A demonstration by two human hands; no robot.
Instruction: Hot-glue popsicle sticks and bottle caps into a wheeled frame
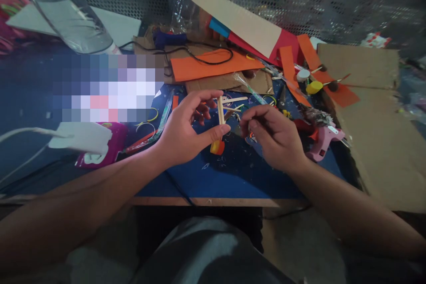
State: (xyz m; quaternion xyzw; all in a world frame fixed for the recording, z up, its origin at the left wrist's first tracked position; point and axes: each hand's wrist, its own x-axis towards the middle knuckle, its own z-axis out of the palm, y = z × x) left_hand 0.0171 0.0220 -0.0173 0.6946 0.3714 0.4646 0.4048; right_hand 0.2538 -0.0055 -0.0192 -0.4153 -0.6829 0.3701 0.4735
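Note:
My left hand (186, 128) pinches an upright wooden craft stick (221, 111) between thumb and fingers; an orange-and-yellow piece (217, 147) hangs at the stick's lower end. My right hand (271, 135) is closed just to the right of the stick, fingertips pressed together near it; what they pinch is too small to name. Both hands hover over a blue work mat (233, 173).
A pink glue gun (322, 142) lies right of my right hand. Orange paper strips (206, 66), cardboard sheets (376, 133), a blue glue gun (166, 37) with black cord, loose sticks (234, 100) and a white charger (81, 137) crowd the table. A clear plastic bottle (63, 13) stands far left.

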